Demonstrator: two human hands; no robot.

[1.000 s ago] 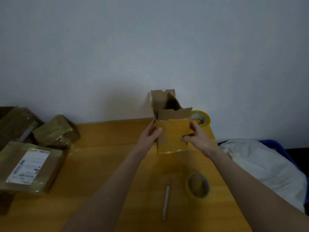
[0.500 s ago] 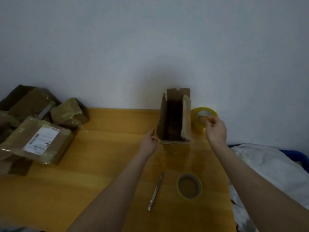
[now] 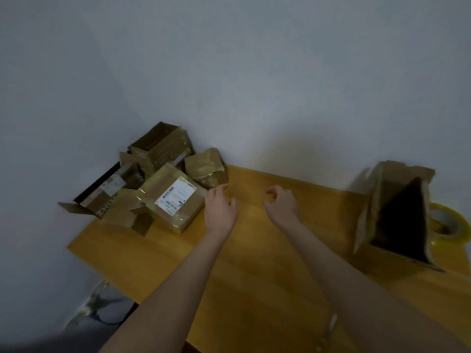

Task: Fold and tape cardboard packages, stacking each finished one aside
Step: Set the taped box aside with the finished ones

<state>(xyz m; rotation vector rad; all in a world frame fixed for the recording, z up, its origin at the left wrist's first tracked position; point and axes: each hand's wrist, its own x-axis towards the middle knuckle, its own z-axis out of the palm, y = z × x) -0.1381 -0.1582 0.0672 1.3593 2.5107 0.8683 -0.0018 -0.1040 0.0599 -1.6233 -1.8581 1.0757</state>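
- I see a pale grey wall point(image 3: 229, 72) filling the upper half of the view, with the table pushed up against it.
- The yellow wooden table point(image 3: 254, 276) runs from the far left corner to the right edge, and both forearms stretch out over it.
- A pile of packages point(image 3: 142, 189) sits in the table's far left corner against the wall. They are brown cardboard, most of them glossy with tape, and they lie at mixed angles leaning on one another.
- An open cardboard box point(image 3: 397, 212) rests on the table at the far right, well apart from both hands. Its open side faces me, the inside is dark and the flaps are spread.
- A flat package with a white label point(image 3: 173, 200) lies at the near side of the pile, label up.
- A small taped package point(image 3: 206, 166) sits at the pile's right end, near the wall.
- A yellow tape roll point(image 3: 448, 225) stands just behind the open box, partly hidden by it.
- My left hand point(image 3: 220, 210) is flat and relaxed, holding nothing. Its fingertips reach to the gap between the labelled package and the small one, but I cannot tell whether they touch.
- My right hand point(image 3: 280, 202) hovers over bare table to the right of the left hand, with its fingers loosely curled and holding nothing.
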